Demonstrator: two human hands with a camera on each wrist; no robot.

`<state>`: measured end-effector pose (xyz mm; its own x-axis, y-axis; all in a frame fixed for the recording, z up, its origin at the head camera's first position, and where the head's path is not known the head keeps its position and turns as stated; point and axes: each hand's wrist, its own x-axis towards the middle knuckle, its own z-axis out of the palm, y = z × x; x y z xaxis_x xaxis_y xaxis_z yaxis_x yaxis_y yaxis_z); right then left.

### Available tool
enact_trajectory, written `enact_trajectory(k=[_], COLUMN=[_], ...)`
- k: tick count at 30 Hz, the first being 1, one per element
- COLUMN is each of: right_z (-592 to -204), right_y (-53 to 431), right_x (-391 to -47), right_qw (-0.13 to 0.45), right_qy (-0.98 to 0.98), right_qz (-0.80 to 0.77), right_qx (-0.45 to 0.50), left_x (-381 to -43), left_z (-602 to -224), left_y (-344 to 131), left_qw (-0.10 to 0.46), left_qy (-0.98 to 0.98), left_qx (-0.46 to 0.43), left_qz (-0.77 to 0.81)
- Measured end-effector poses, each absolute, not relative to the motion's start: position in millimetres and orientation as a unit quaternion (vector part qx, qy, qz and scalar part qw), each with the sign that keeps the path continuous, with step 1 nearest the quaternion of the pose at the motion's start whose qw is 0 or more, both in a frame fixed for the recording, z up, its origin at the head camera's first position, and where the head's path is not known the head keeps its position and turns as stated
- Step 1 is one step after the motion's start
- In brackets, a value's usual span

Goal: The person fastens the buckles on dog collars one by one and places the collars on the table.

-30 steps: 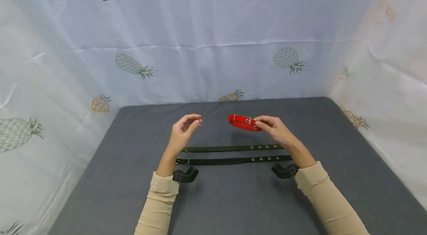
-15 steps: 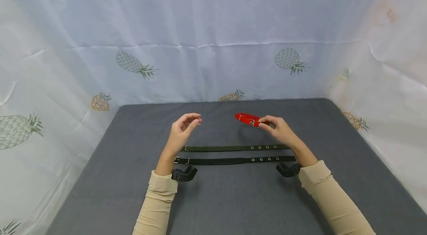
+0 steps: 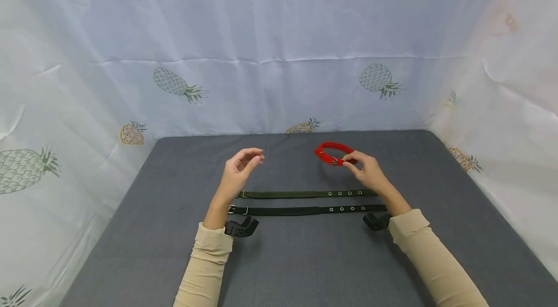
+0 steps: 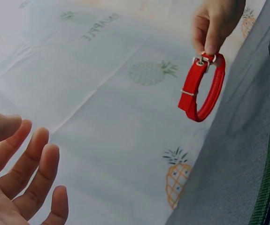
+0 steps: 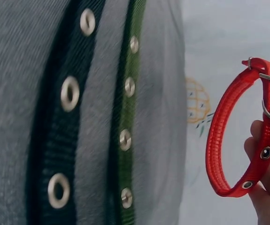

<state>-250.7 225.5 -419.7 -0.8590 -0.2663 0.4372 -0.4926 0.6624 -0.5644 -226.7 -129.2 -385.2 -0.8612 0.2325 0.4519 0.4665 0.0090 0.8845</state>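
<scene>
Gray tabletop [image 3: 301, 263] bears 2 straps [image 3: 283, 195], the right hand [image 3: 368, 170] pinching a red collar [image 3: 328, 158], the left hand [image 3: 234, 175] loosely curved.

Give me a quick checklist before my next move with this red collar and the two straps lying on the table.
1. Red collar secure in the right hand: ok, pinched near its buckle.
2. Collar closed: ok, it forms a loop through the buckle.
3. Collar resting on the table: not ok, held up above it.
4. Left hand free: ok, holding nothing.
5. Green strap and black strap apart: ok, lying side by side with a gap.
6. Black strap's holed tip flat: cannot tell, lost at the right forearm.
</scene>
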Motion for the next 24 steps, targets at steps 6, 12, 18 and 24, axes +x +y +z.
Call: enact_trajectory(k=[6, 12, 18, 24], right_z=[-430, -437, -443, -447], right_y=[232, 236, 239, 239], right_x=[-259, -266, -272, -276], right_qw=[0.17, 0.157, 0.159, 0.155], right_qy=[-0.901, -0.914, -0.917, -0.918], right_qz=[0.347, 0.34, 0.338, 0.34], right_qx=[0.197, 0.158, 0.138, 0.134], left_x=[-226, -227, -226, -225], left_z=[-385, -385, -385, -383], left_y=[-129, -129, -130, -130], left_qw=[0.081, 0.087, 0.086, 0.086], left_qy=[-0.708, -0.71, -0.71, -0.708], left_qx=[-0.247, -0.246, -0.242, -0.245], left_qz=[-0.657, -0.654, -0.656, -0.657])
